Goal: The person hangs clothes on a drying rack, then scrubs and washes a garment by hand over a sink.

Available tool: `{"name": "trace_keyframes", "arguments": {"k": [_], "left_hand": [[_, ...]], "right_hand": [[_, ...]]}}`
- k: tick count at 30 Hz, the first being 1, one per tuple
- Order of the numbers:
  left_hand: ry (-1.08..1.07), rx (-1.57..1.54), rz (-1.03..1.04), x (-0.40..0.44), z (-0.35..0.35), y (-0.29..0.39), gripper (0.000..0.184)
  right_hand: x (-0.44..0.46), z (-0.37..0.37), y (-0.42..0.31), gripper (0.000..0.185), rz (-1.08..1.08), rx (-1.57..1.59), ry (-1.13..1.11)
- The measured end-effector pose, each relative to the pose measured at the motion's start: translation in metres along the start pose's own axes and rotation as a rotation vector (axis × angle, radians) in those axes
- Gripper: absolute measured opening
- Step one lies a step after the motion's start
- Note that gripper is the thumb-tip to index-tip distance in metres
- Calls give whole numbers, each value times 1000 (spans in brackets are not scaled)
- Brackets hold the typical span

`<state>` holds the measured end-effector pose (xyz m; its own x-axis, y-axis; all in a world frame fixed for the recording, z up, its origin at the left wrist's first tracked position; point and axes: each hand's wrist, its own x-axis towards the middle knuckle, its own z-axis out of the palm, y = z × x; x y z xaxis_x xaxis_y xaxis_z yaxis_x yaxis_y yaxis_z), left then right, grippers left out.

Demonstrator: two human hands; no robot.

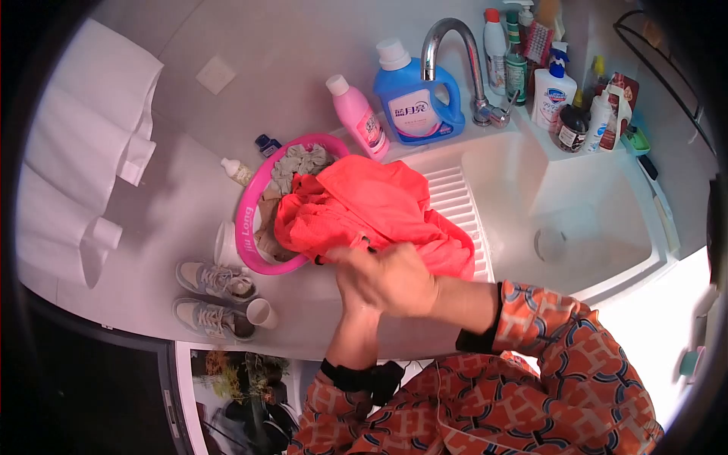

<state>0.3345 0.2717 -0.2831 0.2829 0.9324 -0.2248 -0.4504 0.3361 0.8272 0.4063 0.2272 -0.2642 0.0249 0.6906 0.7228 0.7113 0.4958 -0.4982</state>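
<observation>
Right hand [406,280] overlapping left hand [355,294] beside red garment [371,205]; fingers blurred, opening and hold cannot tell

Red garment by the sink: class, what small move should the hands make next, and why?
Probably part the left hand and right hand and take hold of the red garment: the hands, though blurred, look brought together in front of it, and it lies bunched, partly over the pink basin, partly over the ribbed board.

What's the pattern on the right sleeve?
The right sleeve is orange-red with pale H shapes and dark curves, clearest in the head view.
</observation>
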Motion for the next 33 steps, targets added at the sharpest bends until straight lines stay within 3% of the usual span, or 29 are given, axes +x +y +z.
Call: {"name": "trace_keyframes", "arguments": {"k": [3,5,7,9,10,11,13,15,17,18,20,21,23,25,28,31,33], "left_hand": [[-5,35,0,-3,-4,2,46],[-93,91,25,4,-19,1,39],[-248,235,124,27,-50,-11,36],[-48,121,4,-4,-23,3,35],[-68,107,20,-4,-22,4,34],[-88,91,37,-4,-21,4,33],[101,627,528,-1,-35,-13,34],[135,662,539,1,-40,-17,33],[1,200,71,-4,-17,3,31],[16,155,66,-7,-11,6,30],[-164,257,397,14,-59,-16,31],[-194,308,331,18,-60,-11,34],[-261,421,204,27,-61,0,42],[-18,88,65,-22,10,27,47],[-58,72,106,-21,7,47,51],[-145,75,163,-20,-3,56,50],[-221,93,193,-16,-9,57,48]], "right_hand": [[19,10,41,44,202,-42,123],[8,8,14,39,93,-115,-44],[-1,6,-4,44,-97,-10,-4],[10,16,28,44,108,-60,13],[16,17,37,43,213,-86,24],[12,17,32,43,142,-78,-37],[-2,9,0,44,6,-64,-161],[-2,11,7,44,0,-76,-141],[8,22,47,42,130,-117,31],[9,17,40,42,110,-137,19],[3,8,7,41,-76,-48,15],[-1,7,-3,40,-168,2,9],[7,7,25,30,68,-46,-22],[12,14,69,23,341,-73,1],[6,-2,83,21,441,588,-17],[0,-30,73,24,683,922,-166],[-6,-45,66,26,740,944,-286]]}}
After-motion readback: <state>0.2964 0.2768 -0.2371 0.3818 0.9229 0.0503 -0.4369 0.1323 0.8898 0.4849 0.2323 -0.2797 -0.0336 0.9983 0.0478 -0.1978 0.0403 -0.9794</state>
